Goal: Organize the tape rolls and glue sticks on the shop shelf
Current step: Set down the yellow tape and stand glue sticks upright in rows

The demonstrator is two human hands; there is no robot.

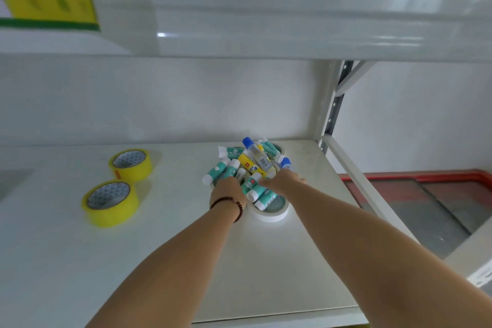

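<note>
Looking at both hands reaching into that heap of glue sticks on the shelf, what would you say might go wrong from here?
The glue sticks lie heaped loosely on the white tape rolls, so as the left hand and right hand dig in, some may roll away. The heap sits near the shelf's right edge, where a stray stick might drop off. Lifting a white roll first would probably spill whatever rests on it.

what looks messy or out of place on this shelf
The glue sticks lie jumbled in a heap, pointing every way, piled over white tape rolls. Both hands reach into the heap. The two yellow rolls lie flat, apart.
</note>
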